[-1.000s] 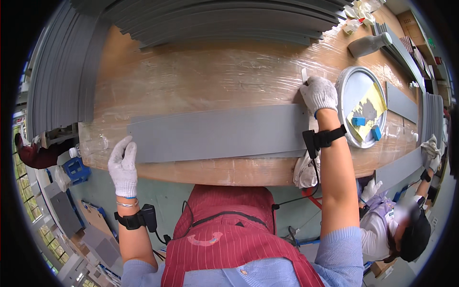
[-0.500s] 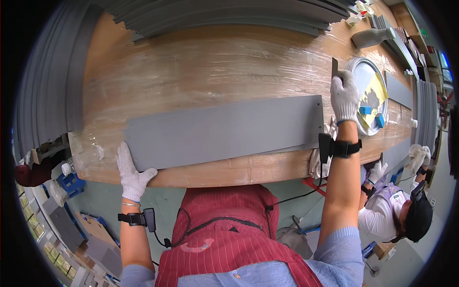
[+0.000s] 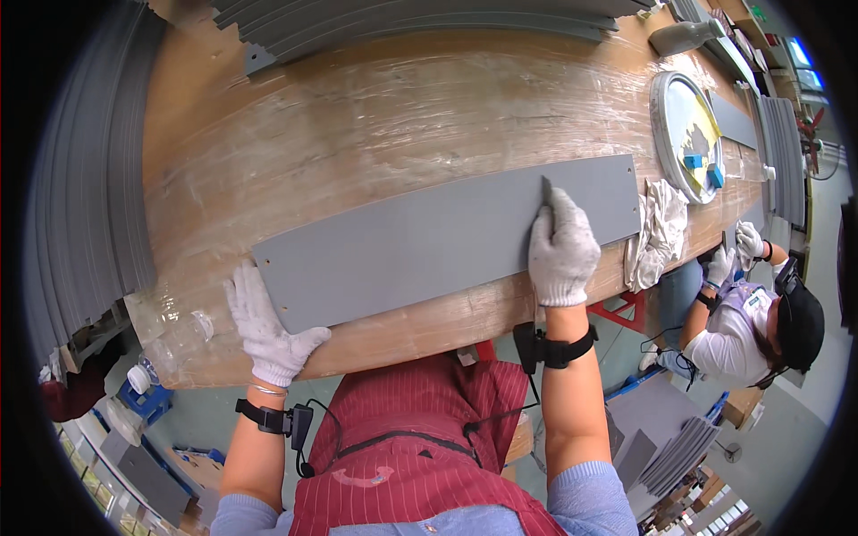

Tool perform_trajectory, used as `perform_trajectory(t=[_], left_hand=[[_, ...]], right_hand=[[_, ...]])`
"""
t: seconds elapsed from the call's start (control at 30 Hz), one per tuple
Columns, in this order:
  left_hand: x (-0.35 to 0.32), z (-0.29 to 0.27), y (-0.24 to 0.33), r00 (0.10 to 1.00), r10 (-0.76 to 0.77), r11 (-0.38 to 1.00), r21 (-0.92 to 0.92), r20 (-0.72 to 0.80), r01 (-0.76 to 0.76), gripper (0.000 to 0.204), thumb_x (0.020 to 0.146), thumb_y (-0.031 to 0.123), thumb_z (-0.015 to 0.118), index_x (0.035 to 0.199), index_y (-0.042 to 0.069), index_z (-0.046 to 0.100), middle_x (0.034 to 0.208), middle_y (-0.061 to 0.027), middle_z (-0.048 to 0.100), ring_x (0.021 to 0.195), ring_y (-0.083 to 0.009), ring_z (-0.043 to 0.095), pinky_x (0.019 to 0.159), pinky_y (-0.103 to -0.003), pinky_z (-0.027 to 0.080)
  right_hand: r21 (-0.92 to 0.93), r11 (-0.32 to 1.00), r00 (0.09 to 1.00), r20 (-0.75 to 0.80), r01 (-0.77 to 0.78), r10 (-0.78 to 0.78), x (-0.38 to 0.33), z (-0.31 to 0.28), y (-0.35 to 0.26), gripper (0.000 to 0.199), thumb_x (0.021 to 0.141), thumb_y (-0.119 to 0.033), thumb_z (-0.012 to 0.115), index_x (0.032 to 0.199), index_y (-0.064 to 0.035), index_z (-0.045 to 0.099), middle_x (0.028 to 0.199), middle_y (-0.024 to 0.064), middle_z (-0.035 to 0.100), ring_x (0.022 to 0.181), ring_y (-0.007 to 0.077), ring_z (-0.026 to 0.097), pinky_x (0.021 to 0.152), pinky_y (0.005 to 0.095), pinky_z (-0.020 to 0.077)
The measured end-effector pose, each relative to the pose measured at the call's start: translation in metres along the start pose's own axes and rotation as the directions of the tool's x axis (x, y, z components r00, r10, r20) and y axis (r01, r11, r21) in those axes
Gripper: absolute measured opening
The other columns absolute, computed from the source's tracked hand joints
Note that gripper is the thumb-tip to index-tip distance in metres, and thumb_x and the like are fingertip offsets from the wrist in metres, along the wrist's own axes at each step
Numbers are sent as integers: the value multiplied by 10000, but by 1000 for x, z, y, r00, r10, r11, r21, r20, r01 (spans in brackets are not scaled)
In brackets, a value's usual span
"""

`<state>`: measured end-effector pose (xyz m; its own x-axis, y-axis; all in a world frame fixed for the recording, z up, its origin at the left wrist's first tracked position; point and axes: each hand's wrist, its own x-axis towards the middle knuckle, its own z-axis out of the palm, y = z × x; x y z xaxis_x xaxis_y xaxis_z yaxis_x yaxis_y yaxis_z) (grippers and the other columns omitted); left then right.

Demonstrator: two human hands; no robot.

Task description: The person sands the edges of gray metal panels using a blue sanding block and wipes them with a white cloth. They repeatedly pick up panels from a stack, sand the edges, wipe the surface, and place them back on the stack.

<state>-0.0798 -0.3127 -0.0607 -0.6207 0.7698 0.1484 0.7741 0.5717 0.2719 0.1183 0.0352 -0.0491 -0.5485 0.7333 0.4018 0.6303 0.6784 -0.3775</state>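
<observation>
A long flat grey panel (image 3: pixel 429 237) lies across the plastic-wrapped wooden table (image 3: pixel 357 116), its near edge close to the table's front. My left hand (image 3: pixel 266 326), in a white glove, rests at the panel's left near corner with fingers spread, touching the edge. My right hand (image 3: pixel 560 246), also gloved, presses down on the panel toward its right end and holds a small dark flat tool (image 3: pixel 546 190) against the surface.
Stacks of grey panels (image 3: pixel 89 179) lie at the left and along the far edge (image 3: pixel 402 22). A round metal tray (image 3: pixel 686 134) with blue blocks and a white rag (image 3: pixel 657 232) sit at the right. Another person (image 3: pixel 760 313) works at the right end.
The panel has slid toward the table's front edge and tilted slightly. My right hand moved from the panel's right end inward onto its face. My left hand now touches the left corner.
</observation>
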Motion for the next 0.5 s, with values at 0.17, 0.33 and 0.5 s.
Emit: perform_trajectory(t=[0.17,0.33,0.5], left_hand=[[-2,4,-4,999,46,999,-14,-17,-46,1181,736,829,597,1480,-59,367,1504,-308,392,1418,-464,347,1202,-586,153],[2,-2,-1,999,40,999,-7,-11,-40,1177,740,817,603,1495,-49,350,1532,-276,376,1423,-454,343,1201,-565,183],[-4,1,-5,999,34,999,-15,-19,-34,1157,716,797,648,1477,-35,386,1497,-304,403,1411,-466,357,1190,-602,174]], right_hand=[[-44,991,968,221,130,-117,-21,-1,-31,344,860,-96,654,1203,-112,670,817,120,661,697,308,666,628,409,547],[-32,999,997,71,43,-41,-15,4,-18,379,811,-120,690,1189,-129,677,816,108,663,702,311,668,660,418,546],[-5,1000,999,37,-15,15,-16,-2,-16,316,865,-97,651,1178,-79,684,838,140,682,757,321,685,708,397,559]])
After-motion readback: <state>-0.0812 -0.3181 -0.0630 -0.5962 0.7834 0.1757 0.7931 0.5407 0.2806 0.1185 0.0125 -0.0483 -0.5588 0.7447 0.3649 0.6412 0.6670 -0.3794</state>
